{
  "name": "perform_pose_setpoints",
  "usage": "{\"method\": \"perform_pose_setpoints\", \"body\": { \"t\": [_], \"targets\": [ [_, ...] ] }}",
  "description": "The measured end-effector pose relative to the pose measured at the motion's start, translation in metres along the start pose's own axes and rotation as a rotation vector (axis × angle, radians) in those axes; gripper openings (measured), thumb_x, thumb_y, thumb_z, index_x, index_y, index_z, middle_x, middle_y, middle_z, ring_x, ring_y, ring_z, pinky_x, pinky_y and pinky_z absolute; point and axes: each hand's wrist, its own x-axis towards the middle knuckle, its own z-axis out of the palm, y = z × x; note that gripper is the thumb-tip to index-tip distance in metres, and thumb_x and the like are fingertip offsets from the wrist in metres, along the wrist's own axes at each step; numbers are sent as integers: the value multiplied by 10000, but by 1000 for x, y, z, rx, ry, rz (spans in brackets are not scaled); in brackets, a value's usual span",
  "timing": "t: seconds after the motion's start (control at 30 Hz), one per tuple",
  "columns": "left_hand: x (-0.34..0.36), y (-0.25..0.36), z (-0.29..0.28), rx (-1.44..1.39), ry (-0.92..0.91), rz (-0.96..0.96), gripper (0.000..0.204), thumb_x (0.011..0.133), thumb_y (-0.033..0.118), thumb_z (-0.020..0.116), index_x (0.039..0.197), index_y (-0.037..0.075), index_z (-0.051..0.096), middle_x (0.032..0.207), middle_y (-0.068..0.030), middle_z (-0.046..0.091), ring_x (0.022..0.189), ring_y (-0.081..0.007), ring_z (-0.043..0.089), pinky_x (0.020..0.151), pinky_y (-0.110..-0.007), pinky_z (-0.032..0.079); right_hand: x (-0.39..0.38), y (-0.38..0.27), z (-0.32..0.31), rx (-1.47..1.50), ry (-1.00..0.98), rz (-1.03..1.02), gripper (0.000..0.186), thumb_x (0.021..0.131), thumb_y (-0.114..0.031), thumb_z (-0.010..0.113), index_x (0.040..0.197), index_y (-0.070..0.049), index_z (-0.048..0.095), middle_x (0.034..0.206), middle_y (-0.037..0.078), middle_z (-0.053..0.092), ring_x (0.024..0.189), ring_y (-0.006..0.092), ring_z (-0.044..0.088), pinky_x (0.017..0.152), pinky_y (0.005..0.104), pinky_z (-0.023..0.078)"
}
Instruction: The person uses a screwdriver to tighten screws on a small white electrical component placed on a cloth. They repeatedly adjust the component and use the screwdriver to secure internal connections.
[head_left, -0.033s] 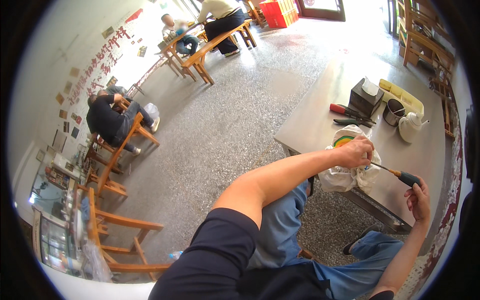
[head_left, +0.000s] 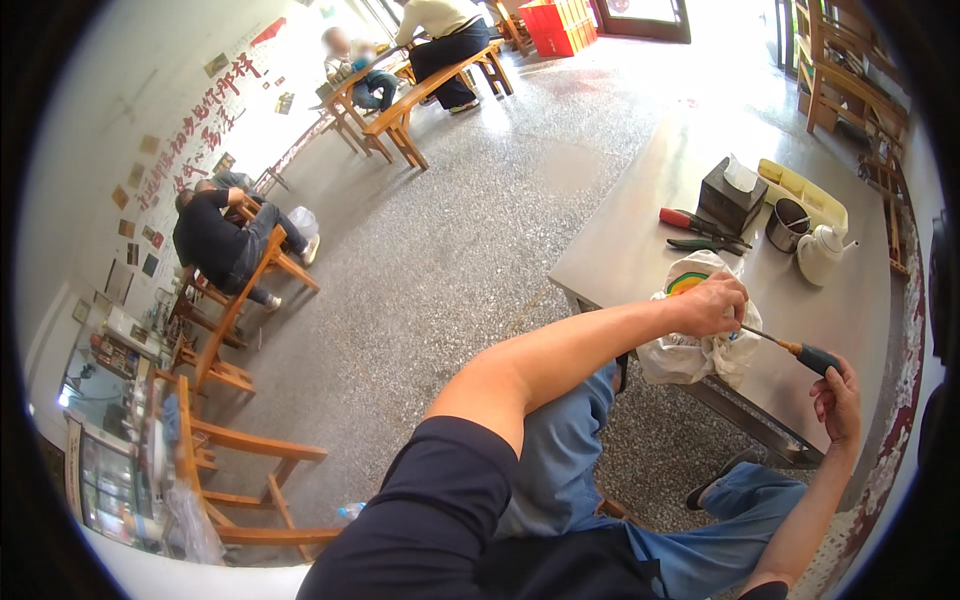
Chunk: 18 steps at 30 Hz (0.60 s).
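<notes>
My right hand [head_left: 838,402] is closed on the dark green handle of a screwdriver [head_left: 815,359], at the right side of the metal table. The shaft runs left and up from an amber collar to my left hand [head_left: 715,303]. The fingers of my left hand are curled closed round the far end of the shaft, hiding its tip. Under and beside my left hand, a crumpled white cloth bag [head_left: 688,362] with a green and yellow print lies over the table's near edge. It partly hangs down.
On the metal table [head_left: 625,240] lie a red-handled tool [head_left: 683,217] and dark green pliers [head_left: 700,244]. Behind them stand a tissue box [head_left: 733,195], a dark cup [head_left: 787,224], a white teapot [head_left: 823,254] and a cream tray [head_left: 808,190]. Wooden benches [head_left: 395,122] and seated people are farther left.
</notes>
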Motion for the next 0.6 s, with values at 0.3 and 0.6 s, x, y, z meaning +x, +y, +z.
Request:
{"method": "perform_pose_setpoints", "body": {
  "t": [0.3, 0.6],
  "targets": [
    [1, 4, -2, 27, -21, -28, 189, 789, 214, 792, 936, 117, 723, 1337, -113, 601, 1371, -333, 430, 1169, -433, 341, 2, 2, -10, -57, -92, -34, 393, 964, -273, 706, 1214, 18, 622, 615, 31, 598, 386, 75, 502, 337, 195, 374],
    [3, 1, -7, 107, -91, -11, 306, 745, 223, 772, 1025, 115, 712, 1399, -135, 555, 1403, -351, 392, 1184, -439, 325, -3, -8, 1, -34, -55, -17, 356, 958, -233, 668, 1179, 45, 636, 663, 37, 600, 468, 105, 543, 399, 225, 416]
  ]
}}
